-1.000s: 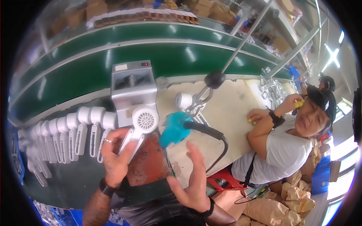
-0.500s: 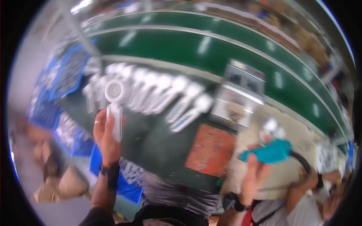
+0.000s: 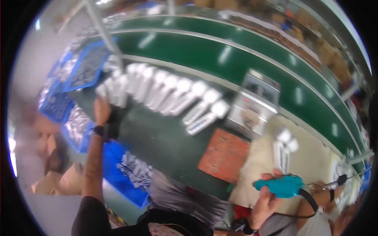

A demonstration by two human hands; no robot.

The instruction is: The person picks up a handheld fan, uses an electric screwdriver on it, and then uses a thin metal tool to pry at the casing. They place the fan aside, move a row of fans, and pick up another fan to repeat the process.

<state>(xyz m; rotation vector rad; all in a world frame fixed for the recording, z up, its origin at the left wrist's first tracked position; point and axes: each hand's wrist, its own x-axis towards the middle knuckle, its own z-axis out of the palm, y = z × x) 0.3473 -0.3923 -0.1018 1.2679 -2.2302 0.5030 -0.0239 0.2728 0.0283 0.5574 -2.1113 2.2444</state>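
Nearest the viewer, the right hand point(image 3: 264, 202) is closed around the grip of a teal electric screwdriver point(image 3: 280, 185), whose black cable loops away beneath it; the tool hangs over the pale part of the bench point(image 3: 260, 165). Beside it lies an orange-red mat point(image 3: 224, 155) on the green bench surface, and a blue bin point(image 3: 118, 173) of small grey parts sits at the near edge. Farther out, the left hand point(image 3: 102, 111) reaches to the left end of a row of white handheld devices point(image 3: 169, 98) laid side by side; blur hides whether its fingers are closed on one. These devices appear to be light, rigid plastic with a round head and slim handle, best taken by the handle. Behind the row stands a grey box-shaped fixture point(image 3: 254, 106), then the green conveyor belt point(image 3: 236, 51). More blue trays point(image 3: 84, 67) lie far left.
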